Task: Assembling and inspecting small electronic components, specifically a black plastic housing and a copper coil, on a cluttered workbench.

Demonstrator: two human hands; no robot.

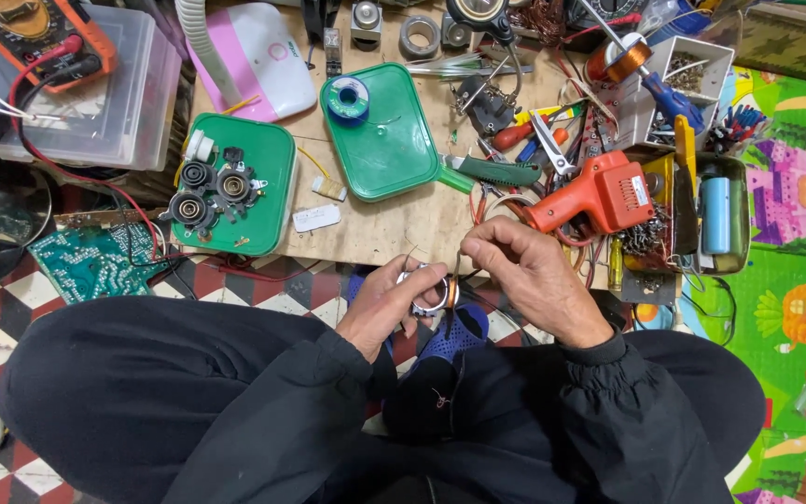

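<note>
Small round metal-rimmed coil with copper-coloured winding (434, 290) — held over the lap, just below the near edge of the wooden tabletop (394, 224). Looks light and rigid at the rim; winding and thin dark lead wires (452, 317) probably delicate, easy to nick or snap. Best gripped by the metal rim, not by the winding. Left hand (386, 308) cupped around it, fingers closed on the rim. Right hand (524, 275) above and beside, fingers pinched narrow on a fine wire end at the coil's top edge. Blue perforated shoe (454, 336) directly beneath. Further out: orange pistol-shaped soldering gun (599, 198) near the right hand, green plastic tray with a solder spool (386, 140), second green tray with black round parts (240, 187), green circuit board (95, 261) on the chequered floor.
</note>
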